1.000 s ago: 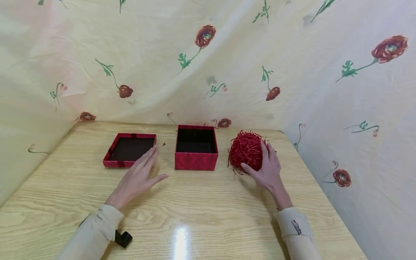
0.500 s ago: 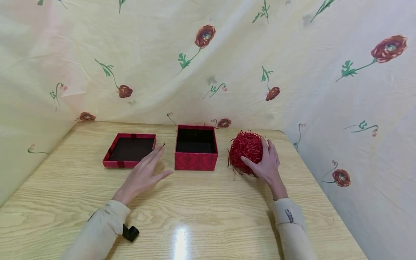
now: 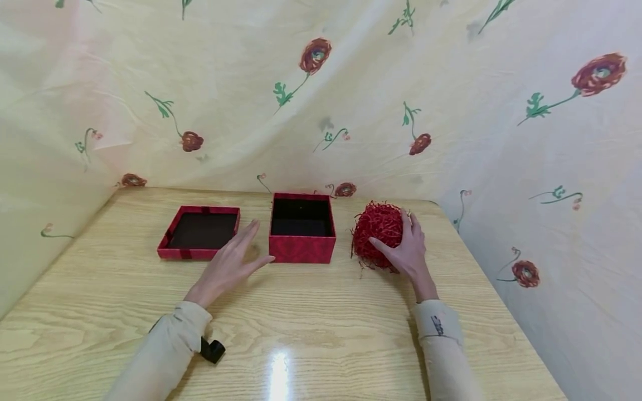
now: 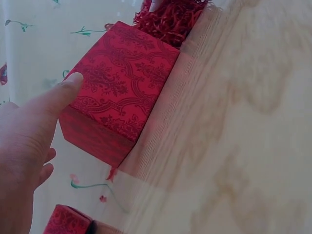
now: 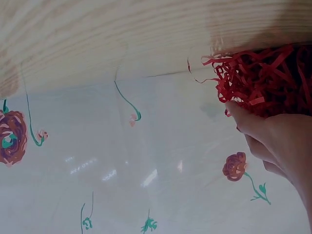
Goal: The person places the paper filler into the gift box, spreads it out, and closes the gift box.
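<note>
In the head view my right hand [image 3: 405, 252] holds the right side of a heap of red shredded paper [image 3: 373, 236], its thumb across the front and fingers along the far side. The right wrist view shows the thumb against the paper strands [image 5: 263, 78]. My left hand [image 3: 228, 270] is held with fingers straight and thumb apart, holding nothing. It is between the box lid [image 3: 197, 254] and an open red patterned box [image 3: 301, 249] with a black inside. In the left wrist view the thumb overlaps the edge of the box [image 4: 122, 83].
The shallow lid lies inside up at the left, overlapped by the left hand in the head view. All stand on a light wood table [image 3: 301, 317]. A flower-printed cloth [image 3: 225, 100] hangs behind and at the sides. A black object [image 3: 213, 351] is at the left wrist.
My left hand has moved right and slightly forward, away from the lid toward the box. My right hand has shifted slightly left against the shredded paper. The box and lid stay put.
</note>
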Action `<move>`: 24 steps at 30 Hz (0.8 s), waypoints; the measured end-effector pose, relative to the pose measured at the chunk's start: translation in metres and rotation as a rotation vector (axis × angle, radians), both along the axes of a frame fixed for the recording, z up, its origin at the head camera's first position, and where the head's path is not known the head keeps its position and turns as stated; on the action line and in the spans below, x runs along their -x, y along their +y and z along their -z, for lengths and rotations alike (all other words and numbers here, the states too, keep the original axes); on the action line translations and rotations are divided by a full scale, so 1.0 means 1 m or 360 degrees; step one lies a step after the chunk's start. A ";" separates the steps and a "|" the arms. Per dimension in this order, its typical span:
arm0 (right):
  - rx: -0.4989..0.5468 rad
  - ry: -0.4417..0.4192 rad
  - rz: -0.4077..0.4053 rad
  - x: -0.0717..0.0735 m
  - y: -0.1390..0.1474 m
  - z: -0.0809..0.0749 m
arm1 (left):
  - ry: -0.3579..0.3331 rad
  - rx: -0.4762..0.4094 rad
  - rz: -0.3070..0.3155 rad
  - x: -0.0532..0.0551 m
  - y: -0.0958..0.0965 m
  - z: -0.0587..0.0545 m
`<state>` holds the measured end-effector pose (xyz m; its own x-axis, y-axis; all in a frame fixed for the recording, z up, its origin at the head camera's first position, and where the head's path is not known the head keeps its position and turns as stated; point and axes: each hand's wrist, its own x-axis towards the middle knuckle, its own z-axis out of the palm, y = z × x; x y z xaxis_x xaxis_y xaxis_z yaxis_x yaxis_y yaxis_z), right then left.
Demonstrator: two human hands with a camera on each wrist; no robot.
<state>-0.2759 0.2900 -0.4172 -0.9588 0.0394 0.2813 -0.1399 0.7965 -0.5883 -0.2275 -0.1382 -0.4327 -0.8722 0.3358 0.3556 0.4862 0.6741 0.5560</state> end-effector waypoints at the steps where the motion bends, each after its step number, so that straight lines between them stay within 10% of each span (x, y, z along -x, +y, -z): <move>1: 0.0007 -0.0005 -0.0007 0.001 0.000 0.001 | -0.0002 0.0000 -0.0001 0.001 0.000 0.000; 24: 0.0036 -0.0108 -0.0037 0.011 -0.001 0.009 | -0.0164 -0.0226 -0.0006 0.018 0.009 0.001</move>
